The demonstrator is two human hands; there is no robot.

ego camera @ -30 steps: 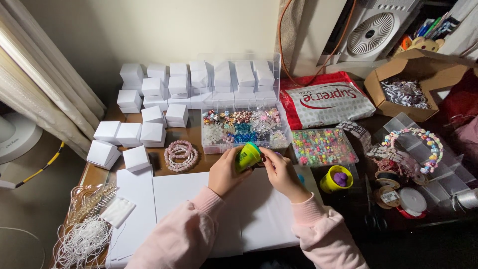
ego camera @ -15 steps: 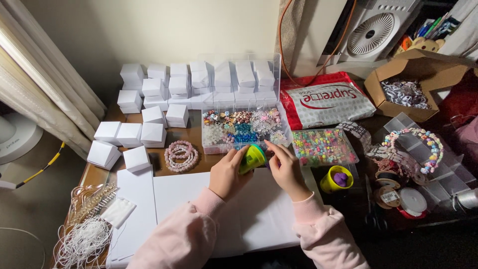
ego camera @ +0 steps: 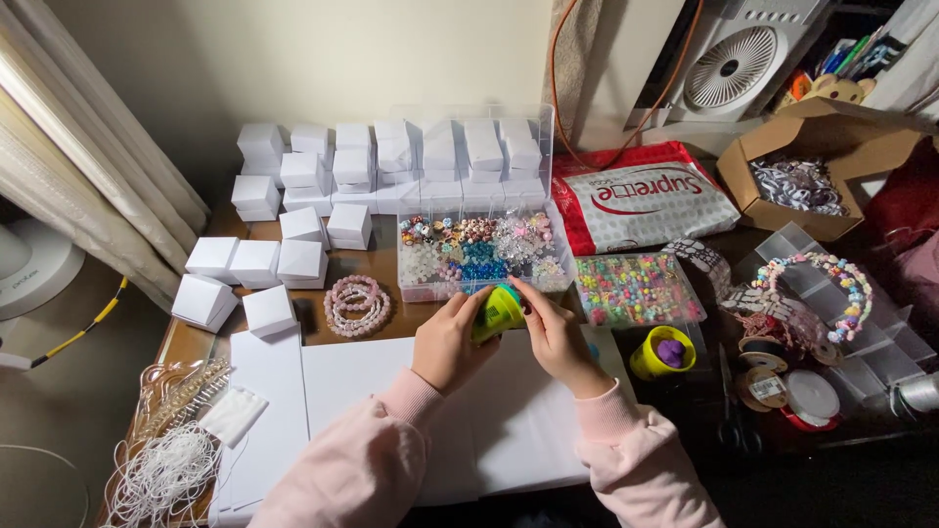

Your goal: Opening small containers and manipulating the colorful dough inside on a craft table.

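Left hand [ego camera: 452, 337] wraps a small yellow-green tub [ego camera: 497, 313], fingers curled round its near side, clamped on it. Right hand [ego camera: 553, 334] has thumb and fingertips closed on the tub's far/right end, where a bit of teal shows; can't tell whether that is a lid or contents. Tub is tilted, lifted off the surface, pinched between both hands just above the white sheet [ego camera: 509, 420] that covers the near desk.

vs 1.0 s ago: the tub sat higher in the left hand with more of its flat green side facing up; now it's rolled toward the right hand and partly hidden by the fingers. Both hands sit at about the same spot over the sheet's far edge. Nothing else on the desk has shifted.

Near left: coil of white cord [ego camera: 161, 474] and a clear bag of wire parts [ego camera: 181, 386]. Right of the hands: an open yellow tub with purple filling [ego camera: 663, 354], well apart from the held one. Just beyond the hands: clear bead organiser [ego camera: 484, 249], pink bead bracelets [ego camera: 356, 305] to its left, tray of mixed colour beads [ego camera: 636, 290] to its right. Farther back: rows of small white boxes [ego camera: 391, 161], a red and white bag [ego camera: 646, 200], a cardboard box [ego camera: 802, 166], white fan [ego camera: 734, 64]
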